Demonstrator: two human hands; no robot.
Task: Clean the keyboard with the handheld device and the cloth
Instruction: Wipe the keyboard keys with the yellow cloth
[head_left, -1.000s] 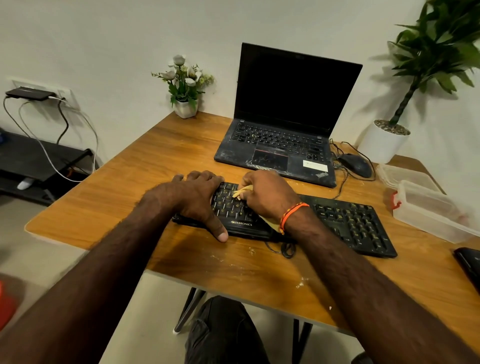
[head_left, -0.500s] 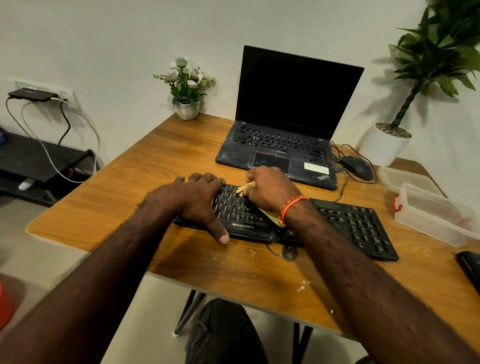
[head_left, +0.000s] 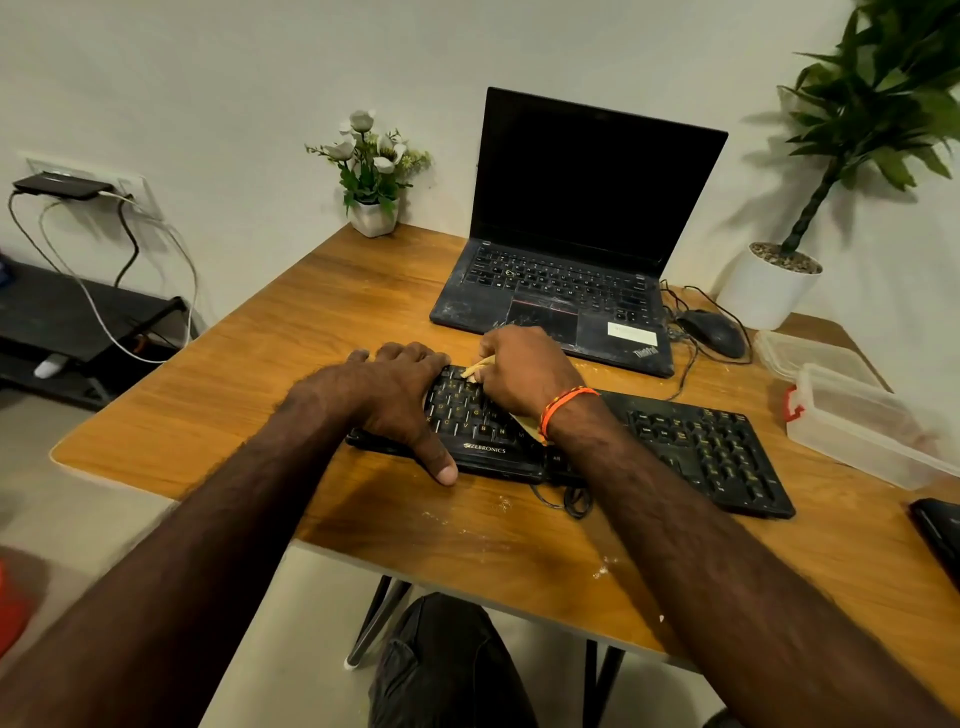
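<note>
A black keyboard (head_left: 691, 447) lies on the wooden table (head_left: 249, 395), dusted with pale crumbs. My left hand (head_left: 395, 400) lies over its left end, fingers spread across the far edge and thumb down at the near edge. My right hand (head_left: 524, 369) grips a yellowish cloth (head_left: 475, 370) and presses it on the keys near the keyboard's far edge; only two small bits of cloth show, one by the fingers and one under the wrist. No handheld device is in view.
A dusty open laptop (head_left: 561, 280) stands right behind the keyboard. A mouse (head_left: 711, 332) and its cables lie to the right, with a clear plastic box (head_left: 862, 426) and lid beyond. A flower pot (head_left: 373, 215), a potted plant (head_left: 769, 286) and a dark object (head_left: 940, 530) ring the table.
My right hand with the cloth has moved away from me, from the middle rows to the keyboard's far edge. The left hand has stayed in place.
</note>
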